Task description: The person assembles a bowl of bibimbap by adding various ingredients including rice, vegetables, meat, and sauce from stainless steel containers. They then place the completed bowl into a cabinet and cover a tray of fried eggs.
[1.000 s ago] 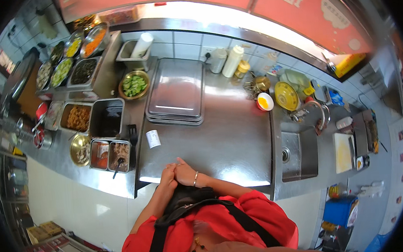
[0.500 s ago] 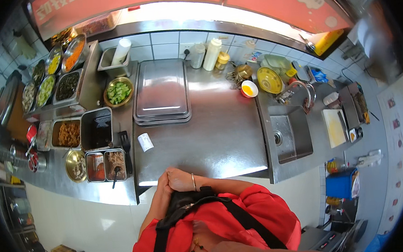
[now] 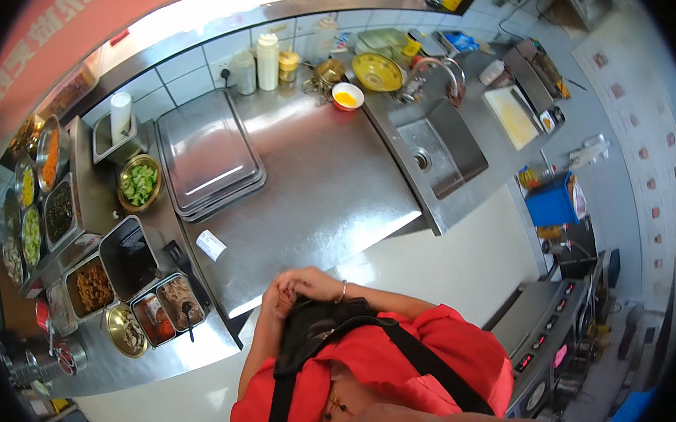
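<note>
Close to my body, at the front edge of the steel counter (image 3: pixel 318 212), my two hands meet. My right hand (image 3: pixel 313 283), with a bracelet at its wrist, is folded against my left hand (image 3: pixel 280 296). Both have curled fingers, and no object shows in them. Nearest on the counter lies a small white paper slip (image 3: pixel 210 245). Behind it sits a stack of rectangular metal trays (image 3: pixel 210 153). To the left, steel pans hold shredded meat (image 3: pixel 180 296) with a black spoon, a red food (image 3: pixel 156 320), and brown chopped food (image 3: pixel 94 286).
A bowl of sliced cucumber (image 3: pixel 140 185) stands left of the trays. Squeeze bottles (image 3: pixel 267 62) line the tiled wall. A small bowl with yellow liquid (image 3: pixel 347 97) and a yellow colander (image 3: pixel 377 73) stand near the sink (image 3: pixel 440 147). A cutting board (image 3: pixel 512 118) lies farther right.
My view has turned to the right, so the counter and its contents sit farther left and tilted. My hands stay folded together near the counter edge, the fingers slightly shifted.
</note>
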Demonstrator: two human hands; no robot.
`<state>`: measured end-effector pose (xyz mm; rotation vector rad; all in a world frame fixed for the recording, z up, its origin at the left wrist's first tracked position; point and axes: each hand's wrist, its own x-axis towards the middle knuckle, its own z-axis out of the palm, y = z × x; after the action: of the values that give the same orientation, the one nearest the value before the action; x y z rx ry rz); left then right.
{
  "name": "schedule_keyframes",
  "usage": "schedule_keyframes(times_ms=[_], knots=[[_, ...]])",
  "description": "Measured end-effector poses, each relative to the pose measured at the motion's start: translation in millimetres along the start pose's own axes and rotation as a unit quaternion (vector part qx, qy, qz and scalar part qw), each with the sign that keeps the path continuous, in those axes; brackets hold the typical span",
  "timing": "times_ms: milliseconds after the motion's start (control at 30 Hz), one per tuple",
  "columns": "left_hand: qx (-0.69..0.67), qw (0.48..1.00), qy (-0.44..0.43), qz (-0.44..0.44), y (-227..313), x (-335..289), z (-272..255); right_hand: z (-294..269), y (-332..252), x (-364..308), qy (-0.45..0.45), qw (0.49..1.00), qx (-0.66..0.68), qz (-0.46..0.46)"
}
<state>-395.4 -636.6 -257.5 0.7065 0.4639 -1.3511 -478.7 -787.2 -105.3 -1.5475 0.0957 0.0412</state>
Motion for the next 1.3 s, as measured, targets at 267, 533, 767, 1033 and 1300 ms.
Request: schedule_keyframes(times_ms=[267, 533, 767, 1033, 1300], knots=[[0.326, 0.884, 0.242, 0.231, 0.8, 13.4, 38.0, -101.3, 65.1, -46.0, 0.331, 0.925, -0.179, 0.047], [0.441, 0.698, 0.393, 0.405, -30.4, 83.4, 65.6, -245.7, 102.2, -95.2, 0.366, 0.833, -0.414, 0.023], [0.312, 0.549, 0.659, 0.408, -74.1, 71.8, 84.1, -367.5, 84.6, -135.0, 0.401, 0.735, -0.533, 0.119], [-0.188, 0.734, 0.617, 0.213, -101.0, 85.7, 76.8, -404.0, 113.9, -120.0, 0.38, 0.74, -0.535, 0.151], [-0.382, 0.699, 0.532, 0.286, -75.1, 132.4, 107.0, -413.8, 122.4, -117.4, 0.368, 0.759, -0.506, 0.182]])
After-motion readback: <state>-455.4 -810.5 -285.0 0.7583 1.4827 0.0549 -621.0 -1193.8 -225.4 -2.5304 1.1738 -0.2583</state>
